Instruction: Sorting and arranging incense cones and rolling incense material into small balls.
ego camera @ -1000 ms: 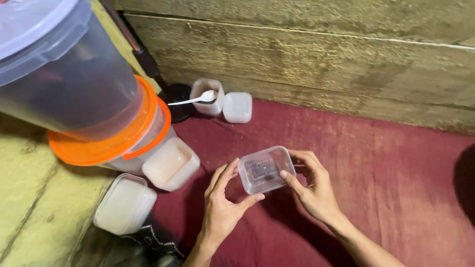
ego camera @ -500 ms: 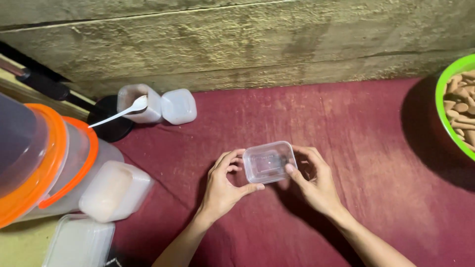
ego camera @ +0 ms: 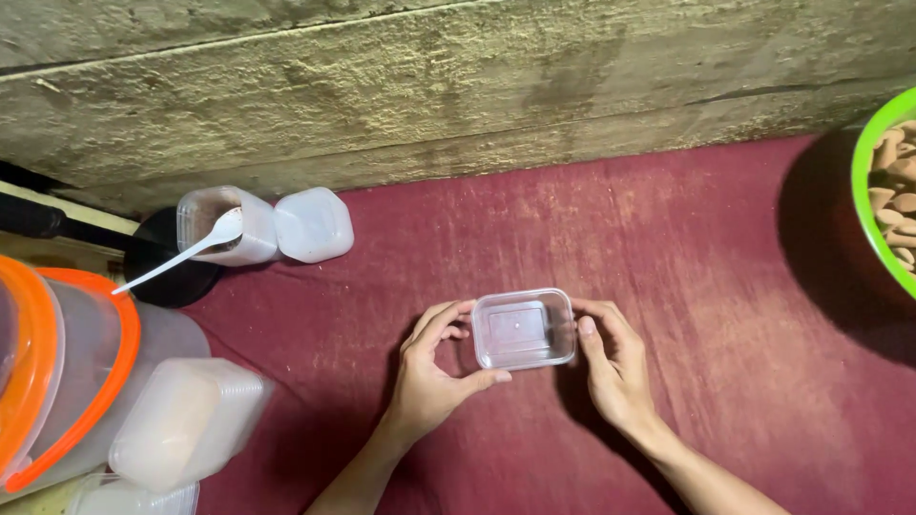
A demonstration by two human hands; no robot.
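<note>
Gripping a small clear rectangular tub (ego camera: pixel 524 329), empty: left hand (ego camera: pixel 431 374), right hand (ego camera: pixel 614 367).

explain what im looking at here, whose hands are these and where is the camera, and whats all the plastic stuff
There is no machine here. The picture comes from a camera worn on a person's head, looking down at that person's own two bare hands. The left hand and the right hand hold a small clear plastic container between them, one on each side, over a dark red cloth spread in front of a rough wall.

To the left, near the wall, stands an open small tub with a white plastic spoon resting in it, and a closed white tub beside it. Further left are large clear containers with orange rims and a stack of small clear containers on its side. At the right edge is a green bowl holding light brown pieces; what they are is hard to tell.
</note>
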